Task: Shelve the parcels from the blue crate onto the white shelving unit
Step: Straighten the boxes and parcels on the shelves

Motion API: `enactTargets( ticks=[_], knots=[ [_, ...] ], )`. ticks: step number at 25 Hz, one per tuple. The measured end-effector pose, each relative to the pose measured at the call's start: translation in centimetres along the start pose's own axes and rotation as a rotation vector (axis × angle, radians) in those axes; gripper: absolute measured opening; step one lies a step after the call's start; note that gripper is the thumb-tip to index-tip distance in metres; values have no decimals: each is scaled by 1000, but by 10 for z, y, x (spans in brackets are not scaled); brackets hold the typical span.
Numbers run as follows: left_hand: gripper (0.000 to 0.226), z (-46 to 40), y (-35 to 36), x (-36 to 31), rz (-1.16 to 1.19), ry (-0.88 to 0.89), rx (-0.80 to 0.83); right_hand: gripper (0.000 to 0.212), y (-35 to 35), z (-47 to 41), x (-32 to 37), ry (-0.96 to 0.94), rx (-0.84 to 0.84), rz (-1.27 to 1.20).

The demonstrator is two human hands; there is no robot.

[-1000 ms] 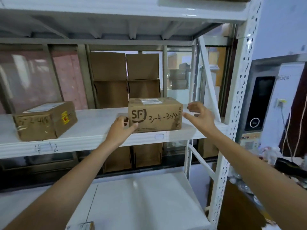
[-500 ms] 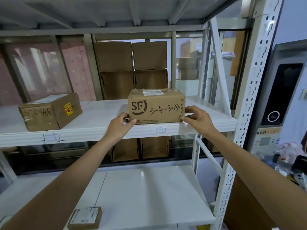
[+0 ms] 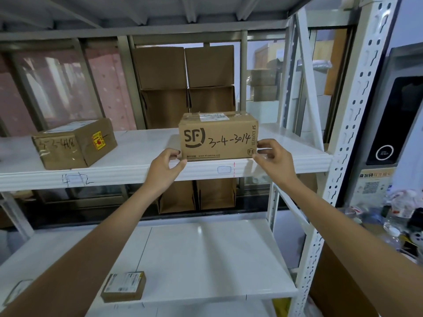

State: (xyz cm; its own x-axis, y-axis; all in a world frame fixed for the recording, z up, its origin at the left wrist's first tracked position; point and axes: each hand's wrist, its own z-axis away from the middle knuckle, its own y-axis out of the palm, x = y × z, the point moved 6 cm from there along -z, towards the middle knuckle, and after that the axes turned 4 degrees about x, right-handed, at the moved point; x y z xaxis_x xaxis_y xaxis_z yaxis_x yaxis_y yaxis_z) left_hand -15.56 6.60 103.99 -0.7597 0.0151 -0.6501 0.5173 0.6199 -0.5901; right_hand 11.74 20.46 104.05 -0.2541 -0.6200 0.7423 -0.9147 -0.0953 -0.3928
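A brown SF Express parcel [image 3: 218, 136] marked "3-4-3014" sits at the front edge of the white shelving unit's middle shelf [image 3: 137, 172]. My left hand [image 3: 166, 167] holds its lower left corner, thumb and fingers curled against the box. My right hand [image 3: 273, 157] pinches its lower right corner with curled fingers. A second taped brown parcel [image 3: 74, 143] lies further left on the same shelf. A small flat parcel [image 3: 124, 286] rests on the lower shelf [image 3: 206, 259]. The blue crate is out of view.
Folded cardboard boxes [image 3: 185, 88] stand behind the shelving. A perforated white upright [image 3: 348, 138] and a diagonal brace bound the right side. Beyond it are a dark-screened machine [image 3: 389, 124] and cluttered bottles [image 3: 393, 216]. Another small packet [image 3: 19, 289] lies at the lower left.
My right hand came in from the open air to the parcel's lower right corner. The left hand stayed at the lower left corner. The parcel stayed on the shelf while my view rose.
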Motion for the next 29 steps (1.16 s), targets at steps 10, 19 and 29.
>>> enactTargets(
  ticks=[10, 19, 29],
  knots=[
    [22, 120, -29, 145, -1, -229, -154, 23, 118, 110, -31, -37, 103, 7],
    [20, 208, -37, 403, -1, -686, 122, 18, 358, 210, -94, 501, 533, 61],
    [47, 236, 18, 579, -67, -802, 427, 53, 550, 288, -150, 776, 670, 183]
  ],
)
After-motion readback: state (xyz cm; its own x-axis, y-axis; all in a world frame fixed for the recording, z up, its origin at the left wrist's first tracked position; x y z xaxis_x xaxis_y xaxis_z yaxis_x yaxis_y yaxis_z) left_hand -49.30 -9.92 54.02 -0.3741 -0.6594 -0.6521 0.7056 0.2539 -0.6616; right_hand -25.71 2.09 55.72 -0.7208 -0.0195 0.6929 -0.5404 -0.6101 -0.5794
